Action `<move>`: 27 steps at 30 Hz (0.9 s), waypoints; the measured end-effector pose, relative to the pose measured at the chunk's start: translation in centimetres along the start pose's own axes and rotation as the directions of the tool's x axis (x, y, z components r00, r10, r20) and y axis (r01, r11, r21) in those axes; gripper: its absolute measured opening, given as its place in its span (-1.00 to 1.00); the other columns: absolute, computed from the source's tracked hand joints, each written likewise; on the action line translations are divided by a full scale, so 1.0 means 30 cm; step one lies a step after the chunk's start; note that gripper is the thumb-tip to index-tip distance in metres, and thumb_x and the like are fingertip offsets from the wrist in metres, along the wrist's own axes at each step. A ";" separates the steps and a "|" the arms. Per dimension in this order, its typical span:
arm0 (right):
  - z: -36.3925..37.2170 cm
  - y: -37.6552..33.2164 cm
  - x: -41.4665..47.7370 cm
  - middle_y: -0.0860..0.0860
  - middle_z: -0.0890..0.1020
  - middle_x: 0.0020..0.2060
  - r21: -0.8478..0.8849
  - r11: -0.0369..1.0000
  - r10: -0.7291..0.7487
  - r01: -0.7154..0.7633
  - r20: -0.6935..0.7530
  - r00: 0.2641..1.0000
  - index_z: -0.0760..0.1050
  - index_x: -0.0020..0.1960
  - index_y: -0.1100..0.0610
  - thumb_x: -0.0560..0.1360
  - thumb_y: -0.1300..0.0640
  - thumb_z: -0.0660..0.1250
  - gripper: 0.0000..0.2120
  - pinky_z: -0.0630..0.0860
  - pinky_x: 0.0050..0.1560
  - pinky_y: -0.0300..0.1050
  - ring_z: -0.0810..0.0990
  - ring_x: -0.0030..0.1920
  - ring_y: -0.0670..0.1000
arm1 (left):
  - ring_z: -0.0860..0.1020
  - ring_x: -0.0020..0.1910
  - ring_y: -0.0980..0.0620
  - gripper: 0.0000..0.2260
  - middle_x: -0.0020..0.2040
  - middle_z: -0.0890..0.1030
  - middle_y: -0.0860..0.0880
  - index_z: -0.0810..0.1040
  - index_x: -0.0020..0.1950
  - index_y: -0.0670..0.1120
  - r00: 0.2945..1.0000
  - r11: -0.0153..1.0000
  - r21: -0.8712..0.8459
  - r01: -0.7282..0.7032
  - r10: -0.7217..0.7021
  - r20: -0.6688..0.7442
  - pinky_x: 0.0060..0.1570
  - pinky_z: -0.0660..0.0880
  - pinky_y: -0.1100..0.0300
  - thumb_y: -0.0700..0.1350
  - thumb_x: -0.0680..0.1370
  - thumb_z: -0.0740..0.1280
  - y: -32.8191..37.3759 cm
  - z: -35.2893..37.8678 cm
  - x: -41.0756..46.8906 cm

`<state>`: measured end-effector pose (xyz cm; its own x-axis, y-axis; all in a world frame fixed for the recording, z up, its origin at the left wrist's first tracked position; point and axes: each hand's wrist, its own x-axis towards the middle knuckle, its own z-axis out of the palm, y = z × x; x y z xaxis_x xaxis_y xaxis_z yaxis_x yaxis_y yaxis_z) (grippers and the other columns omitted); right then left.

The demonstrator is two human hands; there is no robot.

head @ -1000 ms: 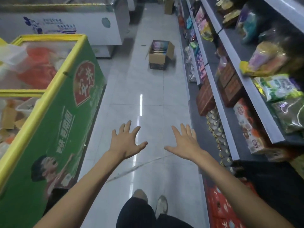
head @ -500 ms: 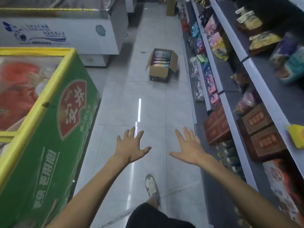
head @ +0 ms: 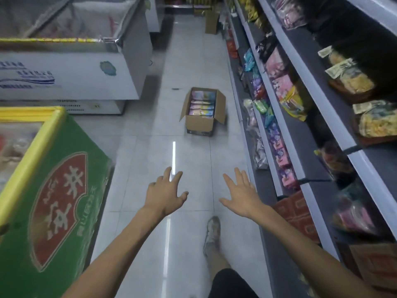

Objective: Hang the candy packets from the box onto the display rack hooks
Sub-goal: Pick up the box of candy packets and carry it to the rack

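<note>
Left hand: the left hand (head: 164, 194) is held out over the floor, palm down, fingers spread and slightly bent, holding nothing.
Right hand: the right hand (head: 240, 195) is held out beside it, well apart from the left, fingers straight and spread, thumb pointing inward, holding nothing.
Box: an open cardboard box (head: 203, 112) stands on the floor farther down the aisle, well beyond both hands, flaps up, just left of the shelving.
Candy packets: pastel candy packets (head: 202, 103) lie stacked inside the box, filling it nearly to the top.
Display rack: the shelving (head: 296, 134) runs along the right side of the aisle; small coloured packets hang in a row at its lower front edge, bagged goods sit on the upper shelves. The hooks themselves are too small to make out.
Left side: a green chest freezer (head: 53, 201) with a yellow rim stands near left; a white chest freezer (head: 71, 76) stands beyond it.
Floor: pale glossy tiles (head: 150, 147); one shoe (head: 212, 235) is planted forward under the right arm.
</note>
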<state>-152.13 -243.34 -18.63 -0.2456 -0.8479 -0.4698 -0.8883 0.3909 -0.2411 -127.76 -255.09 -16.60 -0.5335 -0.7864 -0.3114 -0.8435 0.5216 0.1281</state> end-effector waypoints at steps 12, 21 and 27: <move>-0.507 0.088 0.883 0.19 -0.19 0.70 -0.041 0.998 -0.038 0.039 0.027 0.999 -0.10 0.73 0.00 0.65 -0.30 0.21 -0.16 -0.16 0.66 0.20 -0.24 0.69 0.24 | 0.26 0.57 -0.15 -0.28 0.69 0.06 -0.09 0.10 0.67 0.13 0.997 0.999 0.006 0.041 -0.041 0.061 0.40 0.37 -0.14 0.39 0.59 0.17 -0.022 -0.333 0.925; -0.716 0.037 1.532 0.20 -0.13 0.70 -0.043 0.999 0.014 -0.014 -0.010 1.000 0.00 0.71 -0.03 0.63 -0.34 0.19 -0.21 -0.14 0.66 0.25 -0.20 0.69 0.25 | 0.25 0.58 -0.17 -0.29 0.69 0.07 -0.11 0.12 0.66 0.14 0.999 0.999 0.041 -0.024 0.022 0.040 0.45 0.30 -0.19 0.41 0.59 0.15 -0.191 -0.483 1.626; -0.829 -0.005 1.901 0.22 -0.08 0.70 -0.027 0.995 0.088 -0.091 -0.083 0.993 0.06 0.71 0.01 0.63 -0.30 0.22 -0.22 -0.12 0.64 0.27 -0.15 0.69 0.27 | 0.30 0.56 -0.18 -0.30 0.67 0.14 -0.13 0.16 0.66 0.09 0.996 0.995 0.059 -0.079 0.076 0.041 0.47 0.31 -0.18 0.39 0.59 0.16 -0.344 -0.553 2.090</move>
<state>-175.66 -300.67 -24.26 -0.3543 -0.8368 -0.4174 -0.8725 0.4564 -0.1744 -153.53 -315.26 -21.84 -0.5935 -0.7298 -0.3393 -0.7938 0.6005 0.0967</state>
